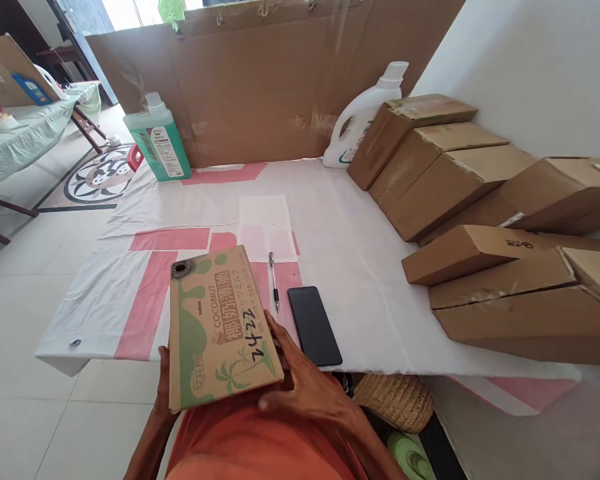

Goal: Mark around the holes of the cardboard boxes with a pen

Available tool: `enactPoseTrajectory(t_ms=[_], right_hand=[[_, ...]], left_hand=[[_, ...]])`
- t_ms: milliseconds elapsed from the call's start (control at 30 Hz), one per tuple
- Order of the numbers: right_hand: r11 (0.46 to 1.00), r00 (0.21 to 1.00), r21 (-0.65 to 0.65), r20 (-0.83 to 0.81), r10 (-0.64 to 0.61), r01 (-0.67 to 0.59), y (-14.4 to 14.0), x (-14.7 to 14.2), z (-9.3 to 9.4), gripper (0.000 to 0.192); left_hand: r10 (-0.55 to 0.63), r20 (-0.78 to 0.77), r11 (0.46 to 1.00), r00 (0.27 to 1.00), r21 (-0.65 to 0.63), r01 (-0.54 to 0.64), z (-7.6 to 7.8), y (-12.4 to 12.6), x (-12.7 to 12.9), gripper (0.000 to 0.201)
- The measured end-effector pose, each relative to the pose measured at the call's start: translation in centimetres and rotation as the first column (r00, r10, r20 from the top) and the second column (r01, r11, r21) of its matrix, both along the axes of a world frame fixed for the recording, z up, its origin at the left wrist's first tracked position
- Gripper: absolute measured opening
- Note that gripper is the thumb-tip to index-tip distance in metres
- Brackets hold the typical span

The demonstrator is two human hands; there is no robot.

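Orange shirt cloth (260, 443) fills the bottom centre; just above, a brown-and-green rectangular cardboard box (220, 327) lies between the hands, its long axis running up the frame. Left hand (164, 381), partly hidden, and right hand (307, 383) clasp opposite sides near its lower end, neither nearer.

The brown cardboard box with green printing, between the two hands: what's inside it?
Nothing inside the brown cardboard box shows; its cardboard faces hide any contents. A dark round mark near one corner may be a hole, but reveals nothing.
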State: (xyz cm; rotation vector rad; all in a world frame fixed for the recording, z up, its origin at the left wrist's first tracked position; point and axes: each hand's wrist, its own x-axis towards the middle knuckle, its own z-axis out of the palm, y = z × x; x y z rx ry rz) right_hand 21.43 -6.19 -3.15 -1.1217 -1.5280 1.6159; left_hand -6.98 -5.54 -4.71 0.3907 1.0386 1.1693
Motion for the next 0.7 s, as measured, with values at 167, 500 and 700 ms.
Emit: enactPoseTrajectory(t_ms=[167, 500, 700], right_hand=[[0.972, 0.972, 0.048, 0.025, -0.232, 0.230, -0.1, -0.5, 3.8, 0.105], [0.920, 0.952, 0.275, 0.043, -0.302, 0.279, 5.9, -2.0, 8.8, 0.072], [0.963, 0.949, 0.131, 0.181, -0.257, 0.235, 8.5, -3.0, 2.4, 0.071]], left_hand=[[0.047, -0.279, 0.998, 0.959, 0.048, -0.034, 2.6, -0.7, -3.1, 0.098], [0.198, -0.580, 0.922, 0.790, 0.384, 0.050, 5.8, 3.3, -2.4, 0.078], [0.124, -0.712, 0.939, 0.692, 0.309, 0.149, 4.0, 5.1, 2.3, 0.062]])
